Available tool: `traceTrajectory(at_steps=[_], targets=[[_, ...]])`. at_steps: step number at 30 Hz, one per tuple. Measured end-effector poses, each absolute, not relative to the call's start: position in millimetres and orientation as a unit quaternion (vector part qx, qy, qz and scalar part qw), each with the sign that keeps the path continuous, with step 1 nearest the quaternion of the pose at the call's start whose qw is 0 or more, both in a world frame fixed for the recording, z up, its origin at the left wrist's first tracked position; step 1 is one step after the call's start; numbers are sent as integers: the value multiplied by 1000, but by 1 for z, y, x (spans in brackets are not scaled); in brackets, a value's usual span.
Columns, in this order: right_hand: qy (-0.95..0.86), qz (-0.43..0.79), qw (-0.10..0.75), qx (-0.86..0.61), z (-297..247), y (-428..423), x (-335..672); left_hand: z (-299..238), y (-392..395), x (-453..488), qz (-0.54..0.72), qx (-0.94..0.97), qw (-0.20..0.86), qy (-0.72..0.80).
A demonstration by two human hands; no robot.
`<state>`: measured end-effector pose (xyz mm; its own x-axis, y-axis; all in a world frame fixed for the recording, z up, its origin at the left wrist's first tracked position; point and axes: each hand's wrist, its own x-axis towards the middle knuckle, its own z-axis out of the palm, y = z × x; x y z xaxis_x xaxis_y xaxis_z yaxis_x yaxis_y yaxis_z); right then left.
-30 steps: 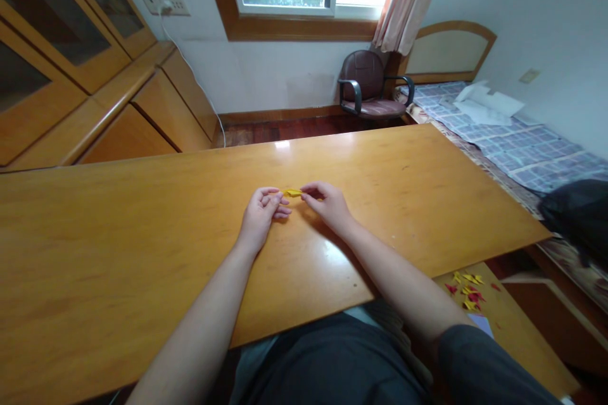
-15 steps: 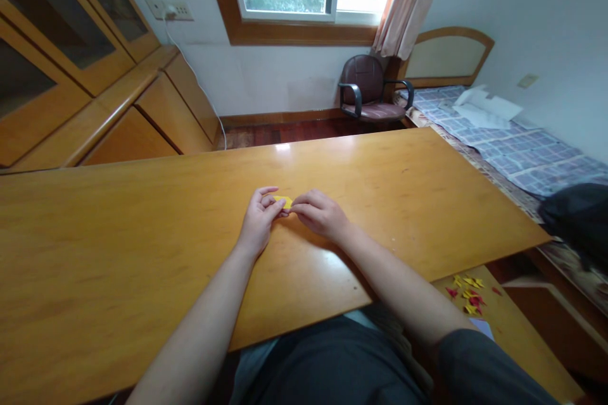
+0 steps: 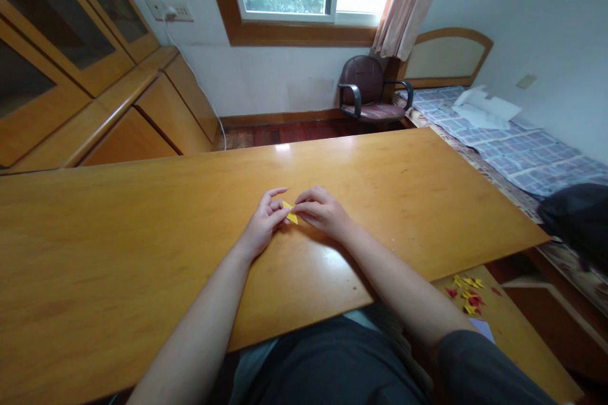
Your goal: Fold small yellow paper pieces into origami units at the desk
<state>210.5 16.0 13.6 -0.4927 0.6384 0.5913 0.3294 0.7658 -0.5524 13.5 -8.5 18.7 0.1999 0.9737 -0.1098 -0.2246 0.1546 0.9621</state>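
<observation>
A small piece of folded yellow paper (image 3: 291,215) is held just above the wooden table (image 3: 142,234), between my two hands. My left hand (image 3: 266,218) pinches its left side with thumb and fingers, the index finger raised away from it. From the right, my right hand (image 3: 323,210) closes its fingertips on the paper's upper right edge. Fingers cover parts of the paper, so its full shape is hidden.
Several small yellow and red folded paper pieces (image 3: 470,296) lie on a lower surface at the right, near a pale paper sheet (image 3: 482,329). Beyond the table stand a brown armchair (image 3: 368,88), a bed (image 3: 513,139) and a wooden cabinet (image 3: 109,120).
The yellow paper has turned, and now a pointed corner hangs downward between my hands. My left hand has shifted slightly to the right; my right hand stays nearly in place.
</observation>
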Motion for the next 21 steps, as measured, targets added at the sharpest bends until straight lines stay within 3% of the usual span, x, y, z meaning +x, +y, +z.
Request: traceTrajectory(at_steps=[13, 21], targets=[[-875, 35, 421, -238, 17, 13, 209, 21, -6, 15, 522, 386, 641, 410], [-851, 73, 465, -234, 9, 14, 207, 13, -3, 15, 539, 408, 607, 418]])
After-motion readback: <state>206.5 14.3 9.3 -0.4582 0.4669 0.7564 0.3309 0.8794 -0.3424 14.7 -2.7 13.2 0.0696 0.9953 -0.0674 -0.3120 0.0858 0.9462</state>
